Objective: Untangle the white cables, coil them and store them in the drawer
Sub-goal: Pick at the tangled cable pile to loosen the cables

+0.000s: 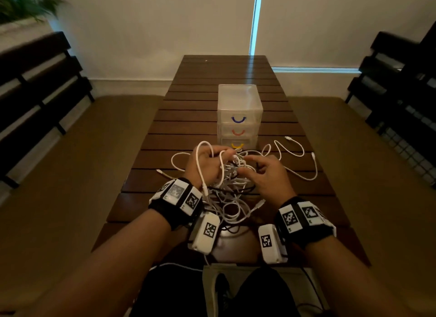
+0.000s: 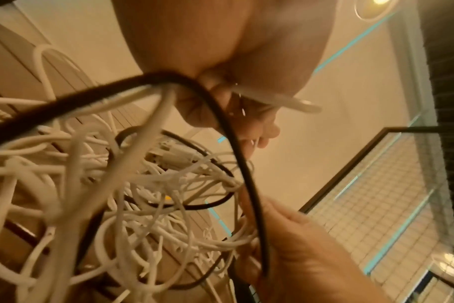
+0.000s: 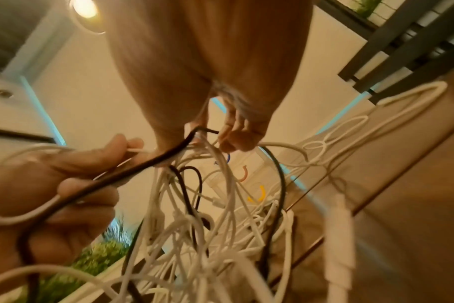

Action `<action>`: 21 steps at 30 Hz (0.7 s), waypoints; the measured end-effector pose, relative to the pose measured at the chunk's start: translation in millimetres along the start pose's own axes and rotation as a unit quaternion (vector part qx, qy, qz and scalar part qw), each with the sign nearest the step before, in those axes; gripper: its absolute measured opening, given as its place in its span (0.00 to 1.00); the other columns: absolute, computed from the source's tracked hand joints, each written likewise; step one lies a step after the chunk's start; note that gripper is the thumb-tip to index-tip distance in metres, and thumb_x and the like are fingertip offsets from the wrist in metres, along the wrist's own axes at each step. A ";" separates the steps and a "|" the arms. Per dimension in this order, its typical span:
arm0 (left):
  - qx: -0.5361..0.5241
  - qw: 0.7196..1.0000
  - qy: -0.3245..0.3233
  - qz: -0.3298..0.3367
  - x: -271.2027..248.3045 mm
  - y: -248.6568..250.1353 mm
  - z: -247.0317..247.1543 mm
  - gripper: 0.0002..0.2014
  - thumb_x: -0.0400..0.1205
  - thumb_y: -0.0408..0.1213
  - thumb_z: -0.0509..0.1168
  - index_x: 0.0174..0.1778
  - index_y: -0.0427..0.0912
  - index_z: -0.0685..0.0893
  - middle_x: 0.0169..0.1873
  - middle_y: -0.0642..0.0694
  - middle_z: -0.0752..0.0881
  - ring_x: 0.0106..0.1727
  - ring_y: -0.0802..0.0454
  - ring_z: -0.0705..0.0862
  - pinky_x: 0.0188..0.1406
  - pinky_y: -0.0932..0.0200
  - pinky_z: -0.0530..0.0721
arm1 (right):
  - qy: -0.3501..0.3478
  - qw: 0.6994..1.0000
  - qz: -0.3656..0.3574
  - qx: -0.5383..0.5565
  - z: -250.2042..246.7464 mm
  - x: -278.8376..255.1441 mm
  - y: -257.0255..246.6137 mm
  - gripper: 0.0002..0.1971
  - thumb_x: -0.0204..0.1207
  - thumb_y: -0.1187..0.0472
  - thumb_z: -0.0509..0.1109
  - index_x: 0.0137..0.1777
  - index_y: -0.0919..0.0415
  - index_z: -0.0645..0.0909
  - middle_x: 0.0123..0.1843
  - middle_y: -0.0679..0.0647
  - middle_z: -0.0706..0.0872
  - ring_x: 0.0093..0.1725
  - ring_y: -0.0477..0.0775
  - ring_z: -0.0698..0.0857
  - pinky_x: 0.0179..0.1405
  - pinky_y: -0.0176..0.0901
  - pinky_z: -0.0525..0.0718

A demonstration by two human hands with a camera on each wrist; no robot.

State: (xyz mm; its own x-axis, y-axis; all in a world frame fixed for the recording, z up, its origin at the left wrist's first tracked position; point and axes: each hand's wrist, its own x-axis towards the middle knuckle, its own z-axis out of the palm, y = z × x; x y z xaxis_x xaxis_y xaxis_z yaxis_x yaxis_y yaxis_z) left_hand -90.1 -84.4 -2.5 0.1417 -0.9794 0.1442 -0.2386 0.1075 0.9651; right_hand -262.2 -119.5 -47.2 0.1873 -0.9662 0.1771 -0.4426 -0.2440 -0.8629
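Observation:
A tangle of white cables (image 1: 232, 190) with a black cable (image 2: 231, 131) threaded through it lies on the wooden table (image 1: 212, 76), just in front of a clear three-drawer unit (image 1: 239, 109) whose drawers are all closed. My left hand (image 1: 218, 152) grips a raised loop of white cable, and the black cable runs through its fingers (image 3: 65, 180). My right hand (image 1: 256, 162) is over the right side of the tangle. In the right wrist view its fingertips (image 3: 231, 139) pinch white strands that hang from it.
One loose white cable (image 1: 295, 151) snakes over the table to the right of the drawers, and a connector end (image 1: 162, 173) sticks out on the left. Dark slatted benches stand on both sides of the table. The far half of the table is bare wood.

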 end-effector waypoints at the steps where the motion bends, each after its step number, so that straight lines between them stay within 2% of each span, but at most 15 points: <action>1: -0.019 1.000 0.004 0.005 -1.4 5.6 -1.5 0.07 0.81 0.36 0.69 0.42 0.39 0.92 0.38 0.40 0.92 0.42 0.43 0.90 0.48 0.42 0.89 | 0.011 1.000 0.010 0.019 0.6 1.3 -1.4 0.13 0.68 0.50 0.80 0.51 0.51 0.89 0.45 0.51 0.87 0.46 0.48 0.86 0.48 0.46 0.85; 3: -0.049 0.999 0.011 0.016 -5.0 15.3 -4.9 0.07 0.82 0.33 0.67 0.40 0.42 0.90 0.37 0.41 0.91 0.39 0.46 0.89 0.45 0.47 0.88 | 0.007 0.999 0.013 0.028 0.5 1.9 -3.9 0.08 0.73 0.53 0.77 0.42 0.59 0.89 0.37 0.55 0.90 0.39 0.53 0.87 0.44 0.55 0.86; 4: -0.060 0.998 0.007 0.025 -7.5 20.4 -7.6 0.08 0.82 0.32 0.67 0.39 0.43 0.90 0.35 0.42 0.91 0.38 0.48 0.89 0.43 0.49 0.88 | 0.006 1.000 0.009 0.021 0.4 1.5 -2.7 0.09 0.75 0.54 0.75 0.39 0.59 0.89 0.35 0.56 0.90 0.37 0.54 0.87 0.42 0.54 0.85; 6: -0.088 0.995 0.018 0.035 -8.0 24.5 -12.8 0.09 0.82 0.31 0.66 0.39 0.43 0.90 0.33 0.43 0.91 0.34 0.49 0.89 0.37 0.52 0.89 | 0.012 1.000 0.003 0.002 -3.9 1.5 -1.2 0.11 0.77 0.54 0.74 0.34 0.55 0.88 0.28 0.52 0.87 0.30 0.47 0.83 0.33 0.47 0.79; 8: -0.142 0.987 0.071 0.008 -6.6 23.9 -16.2 0.08 0.83 0.30 0.66 0.39 0.40 0.88 0.28 0.44 0.89 0.23 0.55 0.85 0.25 0.61 0.83 | 0.026 0.998 0.009 -0.051 -7.0 5.8 5.7 0.11 0.76 0.54 0.74 0.33 0.55 0.89 0.24 0.50 0.83 0.26 0.43 0.78 0.29 0.44 0.74; 11: -0.201 0.966 0.154 -0.043 -4.4 16.2 -17.7 0.07 0.82 0.33 0.68 0.39 0.43 0.89 0.25 0.42 0.85 0.16 0.55 0.77 0.19 0.64 0.75 | 0.040 0.992 0.039 -0.114 -12.3 15.4 10.4 0.12 0.74 0.53 0.75 0.35 0.59 0.89 0.26 0.55 0.86 0.32 0.53 0.85 0.35 0.50 0.82; 14: -0.218 0.957 0.183 -0.052 -4.8 12.5 -17.6 0.06 0.82 0.33 0.67 0.42 0.42 0.89 0.23 0.45 0.85 0.16 0.55 0.76 0.17 0.65 0.75 | 0.003 0.987 0.063 -0.148 -14.5 20.7 7.4 0.11 0.74 0.53 0.75 0.34 0.56 0.90 0.28 0.52 0.88 0.38 0.57 0.87 0.42 0.52 0.85; 16: -0.199 0.964 0.173 -0.045 -4.3 15.7 -17.0 0.05 0.82 0.33 0.68 0.43 0.40 0.89 0.25 0.46 0.87 0.17 0.55 0.77 0.18 0.64 0.77 | -0.019 0.983 0.077 -0.166 -17.1 22.0 -3.2 0.04 0.73 0.55 0.76 0.41 0.53 0.90 0.36 0.51 0.88 0.44 0.56 0.88 0.47 0.48 0.85; 17: -0.183 0.970 0.155 -0.039 -3.6 17.2 -17.3 0.05 0.81 0.34 0.68 0.43 0.41 0.89 0.26 0.45 0.87 0.18 0.55 0.79 0.20 0.63 0.78 | -0.030 0.981 0.070 -0.176 -17.3 20.8 -10.8 0.07 0.72 0.56 0.77 0.49 0.52 0.89 0.44 0.52 0.87 0.49 0.56 0.87 0.51 0.45 0.84; 18: -0.163 0.978 0.129 -0.030 -2.2 18.4 -17.0 0.05 0.81 0.34 0.69 0.42 0.41 0.90 0.28 0.44 0.88 0.20 0.54 0.80 0.21 0.61 0.80 | -0.035 0.982 0.054 -0.176 -16.6 18.9 -18.4 0.16 0.71 0.56 0.78 0.59 0.51 0.86 0.53 0.53 0.82 0.56 0.55 0.83 0.58 0.45 0.81; 19: -0.139 0.985 0.103 -0.017 -1.0 19.3 -17.2 0.05 0.81 0.34 0.69 0.41 0.42 0.90 0.29 0.43 0.89 0.22 0.52 0.82 0.23 0.58 0.83 | -0.032 0.984 0.031 -0.171 -15.8 15.9 -29.9 0.23 0.70 0.56 0.78 0.66 0.48 0.82 0.58 0.51 0.74 0.60 0.54 0.78 0.63 0.46 0.78; 21: -0.090 0.994 0.060 0.015 -1.8 22.3 -15.4 0.05 0.81 0.34 0.69 0.43 0.41 0.91 0.34 0.39 0.91 0.31 0.44 0.88 0.33 0.46 0.88 | -0.012 0.983 -0.051 -0.173 -13.0 7.8 -56.1 0.26 0.71 0.54 0.76 0.69 0.43 0.78 0.59 0.48 0.65 0.64 0.53 0.71 0.68 0.48 0.73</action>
State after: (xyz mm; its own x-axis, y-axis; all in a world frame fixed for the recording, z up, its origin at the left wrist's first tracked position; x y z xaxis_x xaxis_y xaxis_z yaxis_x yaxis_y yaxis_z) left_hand -80.8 -77.6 22.1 0.2527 -0.9492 0.1877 -0.0693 0.1757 0.9820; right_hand -247.3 -114.4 8.8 0.2638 -0.9344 0.2394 -0.6925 -0.3563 -0.6273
